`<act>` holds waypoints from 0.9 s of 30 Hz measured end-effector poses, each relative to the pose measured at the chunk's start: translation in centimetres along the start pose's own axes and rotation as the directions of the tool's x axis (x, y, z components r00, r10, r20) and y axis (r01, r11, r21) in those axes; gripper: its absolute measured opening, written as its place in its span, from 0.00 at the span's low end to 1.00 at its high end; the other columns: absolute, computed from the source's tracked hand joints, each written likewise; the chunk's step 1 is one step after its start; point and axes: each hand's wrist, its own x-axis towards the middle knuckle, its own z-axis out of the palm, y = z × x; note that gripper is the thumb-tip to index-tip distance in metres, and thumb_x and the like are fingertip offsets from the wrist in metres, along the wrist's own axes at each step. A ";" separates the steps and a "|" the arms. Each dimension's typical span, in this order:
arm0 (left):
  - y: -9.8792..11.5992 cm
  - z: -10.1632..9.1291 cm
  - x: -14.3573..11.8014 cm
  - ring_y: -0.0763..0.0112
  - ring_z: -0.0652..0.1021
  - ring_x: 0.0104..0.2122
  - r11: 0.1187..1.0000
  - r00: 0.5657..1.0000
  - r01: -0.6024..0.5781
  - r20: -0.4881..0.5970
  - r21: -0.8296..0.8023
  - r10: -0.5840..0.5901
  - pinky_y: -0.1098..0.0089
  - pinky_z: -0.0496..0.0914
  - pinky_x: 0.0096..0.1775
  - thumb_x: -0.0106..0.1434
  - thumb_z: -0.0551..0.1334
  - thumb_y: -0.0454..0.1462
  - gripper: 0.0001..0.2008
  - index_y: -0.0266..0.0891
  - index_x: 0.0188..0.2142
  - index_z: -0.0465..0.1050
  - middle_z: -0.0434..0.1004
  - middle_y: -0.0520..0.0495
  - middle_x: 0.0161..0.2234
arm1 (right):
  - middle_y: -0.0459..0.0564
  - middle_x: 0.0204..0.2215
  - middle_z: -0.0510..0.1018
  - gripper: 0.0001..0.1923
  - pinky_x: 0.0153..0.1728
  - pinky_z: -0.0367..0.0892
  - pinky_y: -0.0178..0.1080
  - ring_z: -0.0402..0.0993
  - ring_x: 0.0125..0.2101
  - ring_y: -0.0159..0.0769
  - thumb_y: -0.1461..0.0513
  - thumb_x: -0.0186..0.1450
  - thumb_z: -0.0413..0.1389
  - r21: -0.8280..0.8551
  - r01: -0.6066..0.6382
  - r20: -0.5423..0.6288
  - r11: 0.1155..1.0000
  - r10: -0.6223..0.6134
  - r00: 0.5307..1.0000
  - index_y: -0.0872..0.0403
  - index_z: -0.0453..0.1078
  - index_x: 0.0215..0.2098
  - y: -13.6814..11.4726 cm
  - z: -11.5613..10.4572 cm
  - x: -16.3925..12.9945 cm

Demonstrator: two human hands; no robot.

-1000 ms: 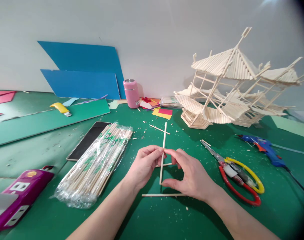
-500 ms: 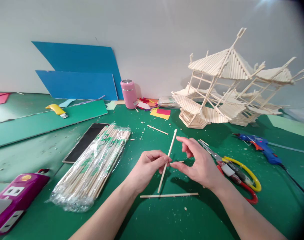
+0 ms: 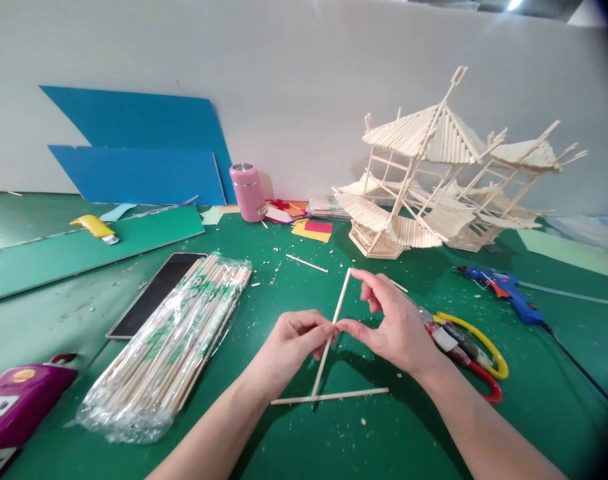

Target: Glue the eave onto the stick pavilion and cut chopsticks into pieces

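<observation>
1. The left hand [image 3: 297, 343] pinches a slim stick [image 3: 342, 295] mid-length; I'd keep that grip light yet steady, so it can't roll.
2. The right hand [image 3: 391, 323] is spread, index finger by the stick's top, thumb near its middle.
3. Below the fingertips, its lower end reaches a lying stick [image 3: 354, 396]; contact, I can't tell.

Stick bundle [image 3: 171, 343] left of the hands [image 3: 295, 343], scissors [image 3: 471, 365] right

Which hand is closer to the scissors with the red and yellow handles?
Right. The right hand is just left of the scissors, partly hiding them; the left hand is farther left, pinching a stick.
</observation>
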 end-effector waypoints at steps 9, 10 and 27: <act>0.0 0.1 0.0 0.79 0.62 0.20 1.000 1.000 -0.002 -0.013 -0.008 0.002 0.74 0.54 0.24 0.55 0.59 0.40 0.10 0.35 0.22 0.72 0.66 0.52 0.22 | 0.47 0.30 0.65 0.31 0.27 0.64 0.37 0.60 0.24 0.31 0.51 0.54 0.56 -0.002 0.013 -0.017 1.000 -0.013 1.000 0.51 0.55 0.53 0.0 0.1 -0.1; 0.0 0.1 0.0 0.79 0.62 0.20 1.000 1.000 -0.003 -0.011 -0.009 0.002 0.74 0.54 0.24 0.55 0.59 0.40 0.10 0.35 0.22 0.72 0.66 0.52 0.22 | 0.47 0.30 0.65 0.32 0.27 0.64 0.37 0.60 0.24 0.31 0.51 0.54 0.56 -0.003 0.013 -0.018 1.000 -0.013 1.000 0.51 0.55 0.53 0.1 0.1 -0.1; 0.0 0.1 -0.1 0.79 0.62 0.20 1.000 1.000 -0.002 -0.008 -0.022 0.002 0.74 0.54 0.24 0.56 0.59 0.38 0.10 0.34 0.22 0.71 0.66 0.52 0.22 | 0.47 0.31 0.65 0.32 0.27 0.64 0.36 0.60 0.24 0.31 0.51 0.54 0.57 -0.006 -0.003 0.013 1.000 0.003 1.000 0.52 0.55 0.53 -0.1 0.0 0.0</act>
